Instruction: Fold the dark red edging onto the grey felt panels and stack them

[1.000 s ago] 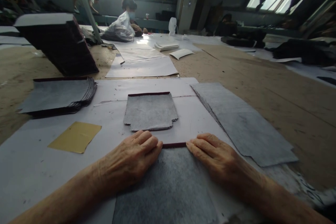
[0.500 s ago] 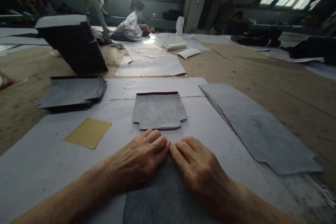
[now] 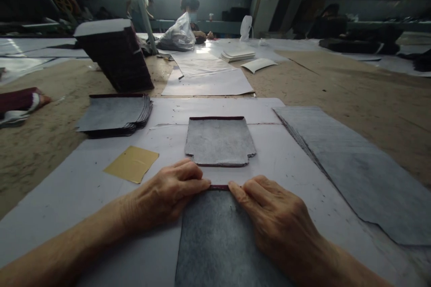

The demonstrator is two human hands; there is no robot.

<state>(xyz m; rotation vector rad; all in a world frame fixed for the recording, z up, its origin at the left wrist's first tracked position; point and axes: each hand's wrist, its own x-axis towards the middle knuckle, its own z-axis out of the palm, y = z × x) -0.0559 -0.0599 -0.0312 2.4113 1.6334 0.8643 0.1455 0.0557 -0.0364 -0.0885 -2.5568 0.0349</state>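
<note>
A grey fabric-backed panel (image 3: pixel 218 242) lies flat in front of me, its far edge folded over into a narrow dark red strip. My left hand (image 3: pixel 171 188) pinches that folded edge near its left end, thumb on the strip. At the right end, my right hand (image 3: pixel 272 210) is closed with its thumb and fingers on the same fold. Just beyond my hands sits a smaller grey piece (image 3: pixel 220 141) with notched lower corners and dark red top and bottom edges. It touches neither hand.
A stack of folded grey pieces (image 3: pixel 116 114) and a yellow square (image 3: pixel 132 163) lie on the left. Fanned grey panels (image 3: pixel 357 166) cover the right. A tall dark stack (image 3: pixel 117 56) leans behind. Across the table a person (image 3: pixel 190 18) sits; another person's sleeve (image 3: pixel 20 101) shows at left.
My hands have moved apart along the panel's far edge, uncovering the dark red fold between them. The view has swung slightly left, and another person's sleeve has come further into view.
</note>
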